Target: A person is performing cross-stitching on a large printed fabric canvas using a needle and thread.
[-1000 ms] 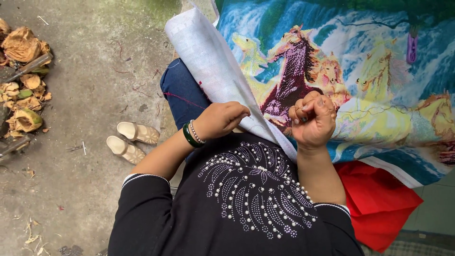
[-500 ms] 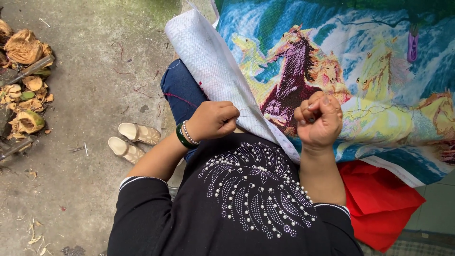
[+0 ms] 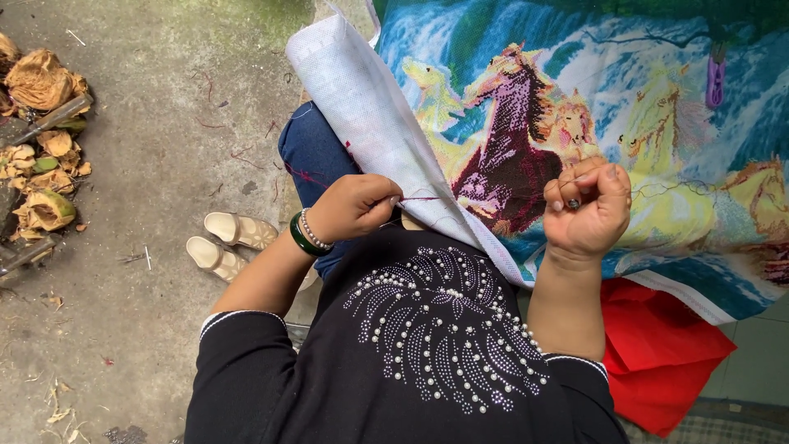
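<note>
The left hand (image 3: 353, 205) pinches a fine dark red thread (image 3: 421, 198), fingertips closed at the folded white edge of the cross-stitch canvas (image 3: 526, 156), which drapes over the lap. Just right of that pinch, the right hand (image 3: 585, 210) is curled shut on top of the stitched horse picture; whether it holds a needle I cannot tell. The cloth looks light, soft and floppy, best gripped by its blank border.
</note>
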